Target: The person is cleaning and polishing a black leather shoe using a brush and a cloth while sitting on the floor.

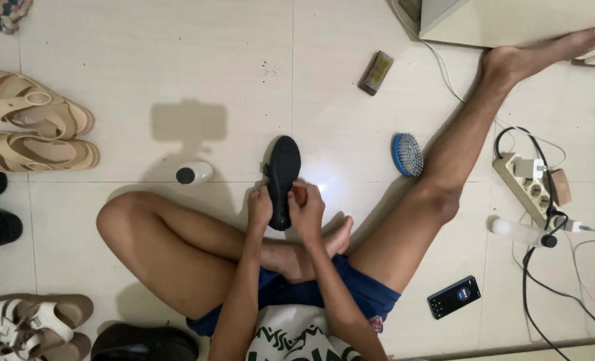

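The scene is evenly and fairly brightly lit from overhead. A bright glare spot sits on the glossy tiled floor (177, 73) just beyond the hands. A soft, blocky shadow falls on the tiles towards the far left. Focus is sharp throughout, with slight wide-angle stretching at the edges.

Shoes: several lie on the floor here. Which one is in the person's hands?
The black shoe at the centre, sole up, gripped by both hands; the beige sandals and the other pairs lie untouched at the left edge.
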